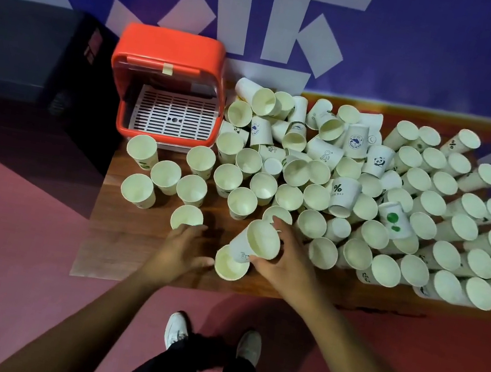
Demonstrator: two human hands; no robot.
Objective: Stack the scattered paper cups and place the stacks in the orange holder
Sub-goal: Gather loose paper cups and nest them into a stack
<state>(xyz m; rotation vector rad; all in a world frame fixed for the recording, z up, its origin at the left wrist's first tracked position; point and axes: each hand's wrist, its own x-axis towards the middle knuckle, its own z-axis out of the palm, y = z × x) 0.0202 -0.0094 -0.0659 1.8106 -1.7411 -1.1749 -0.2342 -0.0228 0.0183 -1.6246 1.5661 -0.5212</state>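
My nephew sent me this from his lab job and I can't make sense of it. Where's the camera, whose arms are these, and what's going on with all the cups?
There is no machine here. A person wears a wide-angle camera on the head, so this one picture looks down past their own arms, with their white shoes at the bottom. In front is a wooden table covered in loose paper cups, some upright, many on their sides. At its far left corner stands the orange holder, open in front, with a white grid tray inside and no cups in it. The right hand has its fingers curled round a tilted cup, whose base sits at the mouth of an upright cup near the table edge. The left hand lies open beside that cup, holding nothing.
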